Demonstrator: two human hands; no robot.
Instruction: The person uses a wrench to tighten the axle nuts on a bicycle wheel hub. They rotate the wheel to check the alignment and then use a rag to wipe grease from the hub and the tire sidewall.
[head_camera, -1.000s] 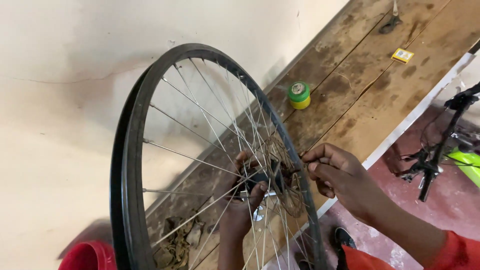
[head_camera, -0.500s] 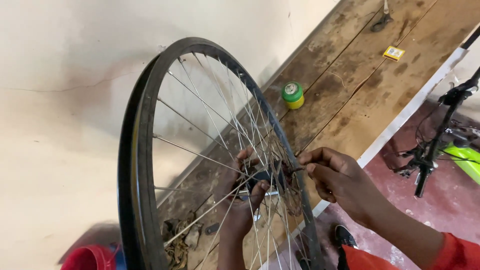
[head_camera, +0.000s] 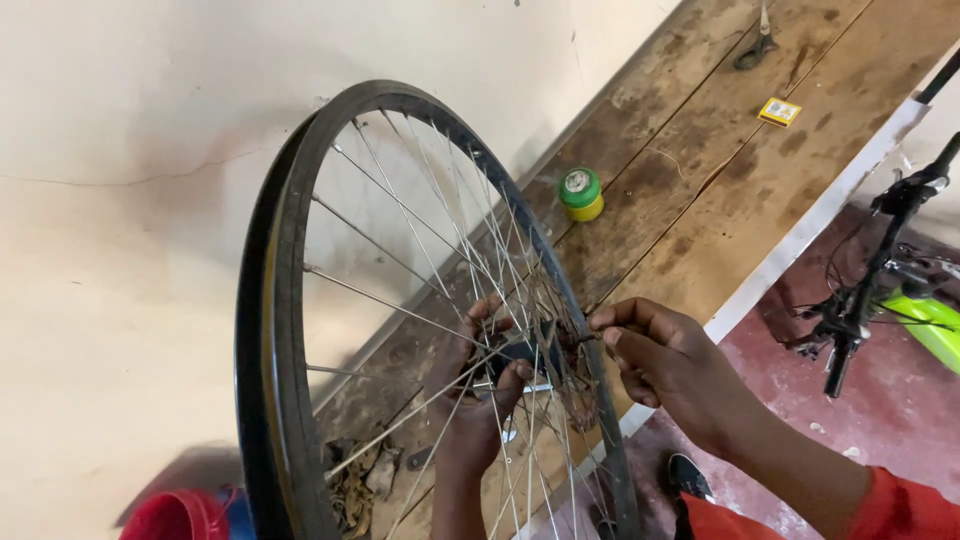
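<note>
While the wheel (head_camera: 400, 300) stands upright on the bench (head_camera: 700, 200), the left hand (head_camera: 480, 400) reaches through the spokes and curls its fingers around the hub (head_camera: 525, 355). The right hand (head_camera: 670, 360) pinches something small at the axle end, too small to make out. Judging by this, work at the hub looks under way, not finished. A green tin (head_camera: 581, 193) and a small yellow box (head_camera: 779, 111) lie well apart, untouched.

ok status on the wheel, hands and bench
Left hand reaches through the spokes, gripping the hub. Right hand pinches at the hub's near side. Wheel upright on wooden bench; green tin behind, apart.
</note>
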